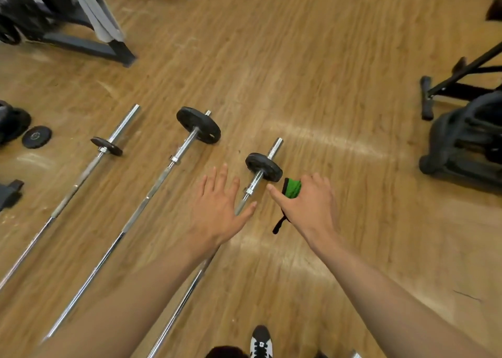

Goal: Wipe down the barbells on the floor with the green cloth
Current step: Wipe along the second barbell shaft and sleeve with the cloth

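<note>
The left hand's (217, 211) fingers spread wide and straight, empty, over the nearest barbell (255, 183). The right hand's (309, 205) fingers curl round the green cloth (292, 188), just beside that bar. Beyond the left fingers lie a second barbell (163, 173) and a third barbell (81, 177).

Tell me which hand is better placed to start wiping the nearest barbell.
Right. The right hand grips the green cloth, just beside the nearest barbell, close to its plate. The left hand is spread open and holds nothing.
</note>
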Demonstrator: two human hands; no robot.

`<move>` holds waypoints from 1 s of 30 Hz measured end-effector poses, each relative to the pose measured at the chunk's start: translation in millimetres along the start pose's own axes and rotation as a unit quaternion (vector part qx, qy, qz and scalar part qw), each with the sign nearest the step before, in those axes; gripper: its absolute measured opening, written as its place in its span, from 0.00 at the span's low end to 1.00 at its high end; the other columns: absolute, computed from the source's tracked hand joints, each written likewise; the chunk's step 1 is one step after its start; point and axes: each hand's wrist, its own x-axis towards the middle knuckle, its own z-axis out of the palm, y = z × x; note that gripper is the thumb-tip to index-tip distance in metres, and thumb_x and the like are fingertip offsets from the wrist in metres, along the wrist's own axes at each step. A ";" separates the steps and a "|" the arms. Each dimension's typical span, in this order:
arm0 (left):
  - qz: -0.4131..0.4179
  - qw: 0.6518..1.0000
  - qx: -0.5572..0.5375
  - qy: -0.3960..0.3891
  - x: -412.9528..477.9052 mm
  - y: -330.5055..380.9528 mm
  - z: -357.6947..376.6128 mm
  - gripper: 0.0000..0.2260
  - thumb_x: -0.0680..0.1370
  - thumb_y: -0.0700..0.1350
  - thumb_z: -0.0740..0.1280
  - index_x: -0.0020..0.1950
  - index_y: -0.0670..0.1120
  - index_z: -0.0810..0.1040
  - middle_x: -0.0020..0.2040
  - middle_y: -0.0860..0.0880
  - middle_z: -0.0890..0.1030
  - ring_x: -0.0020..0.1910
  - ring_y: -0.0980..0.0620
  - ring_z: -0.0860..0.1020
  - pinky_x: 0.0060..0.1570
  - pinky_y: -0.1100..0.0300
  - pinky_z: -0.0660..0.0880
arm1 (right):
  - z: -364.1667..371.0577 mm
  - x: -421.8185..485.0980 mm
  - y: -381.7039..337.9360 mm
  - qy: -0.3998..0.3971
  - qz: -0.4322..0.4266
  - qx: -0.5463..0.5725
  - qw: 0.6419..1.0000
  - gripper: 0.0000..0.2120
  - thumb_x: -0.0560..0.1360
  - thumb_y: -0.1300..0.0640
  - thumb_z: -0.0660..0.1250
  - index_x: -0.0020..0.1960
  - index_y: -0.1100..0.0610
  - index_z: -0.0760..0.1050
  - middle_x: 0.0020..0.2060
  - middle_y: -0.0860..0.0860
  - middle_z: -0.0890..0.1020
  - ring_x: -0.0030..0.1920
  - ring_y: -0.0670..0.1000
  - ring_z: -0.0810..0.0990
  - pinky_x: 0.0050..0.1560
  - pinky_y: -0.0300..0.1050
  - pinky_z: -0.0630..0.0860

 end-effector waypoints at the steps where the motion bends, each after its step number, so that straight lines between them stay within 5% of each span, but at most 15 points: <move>1: 0.001 1.000 -0.004 0.002 15.1 -1.1 -4.0 0.43 0.77 0.74 0.37 0.85 0.51 0.57 0.86 0.44 0.47 0.85 0.44 0.44 0.81 0.47 0.39 | -1.2 14.5 -0.9 -0.009 0.000 -0.009 1.000 0.28 0.72 0.25 0.64 0.38 0.50 0.64 0.44 0.48 0.73 0.51 0.53 0.71 0.56 0.51 0.72; 4: -0.001 1.000 -0.020 0.017 60.5 -7.3 -12.2 0.43 0.77 0.74 0.39 0.85 0.51 0.58 0.86 0.44 0.48 0.85 0.44 0.46 0.80 0.49 0.37 | -8.0 62.0 -7.3 -0.018 0.002 -0.033 0.999 0.28 0.73 0.26 0.64 0.37 0.49 0.61 0.44 0.48 0.73 0.51 0.52 0.70 0.56 0.49 0.71; 11: -0.010 0.999 -0.047 -0.002 184.3 -46.3 4.3 0.45 0.78 0.76 0.37 0.82 0.49 0.67 0.85 0.43 0.55 0.84 0.42 0.55 0.80 0.46 0.47 | 20.8 198.0 7.5 -0.040 0.002 -0.089 0.995 0.31 0.73 0.24 0.58 0.46 0.53 0.73 0.46 0.49 0.75 0.52 0.54 0.73 0.57 0.49 0.70; 15: -0.032 0.996 -0.080 -0.034 248.8 -59.7 21.2 0.50 0.74 0.78 0.31 0.84 0.50 0.62 0.86 0.44 0.50 0.85 0.42 0.50 0.81 0.46 0.45 | 48.9 272.7 25.3 -0.082 -0.001 -0.120 0.989 0.36 0.72 0.23 0.54 0.53 0.54 0.77 0.48 0.50 0.76 0.55 0.54 0.74 0.60 0.52 0.71; 21: -0.055 0.992 -0.067 -0.089 316.4 -61.5 46.4 0.49 0.75 0.76 0.30 0.84 0.49 0.62 0.85 0.42 0.51 0.84 0.40 0.52 0.81 0.43 0.49 | 80.9 344.3 49.9 -0.136 -0.016 -0.132 0.982 0.33 0.73 0.23 0.53 0.46 0.53 0.73 0.43 0.49 0.74 0.49 0.53 0.74 0.55 0.51 0.73; 30: -0.227 0.965 -0.074 -0.108 406.5 -52.6 151.0 0.43 0.80 0.73 0.39 0.80 0.46 0.70 0.82 0.39 0.63 0.79 0.37 0.64 0.76 0.42 0.58 | 180.8 464.9 138.3 -0.262 -0.219 -0.234 0.910 0.30 0.71 0.30 0.56 0.44 0.57 0.79 0.40 0.52 0.77 0.45 0.55 0.75 0.48 0.51 0.72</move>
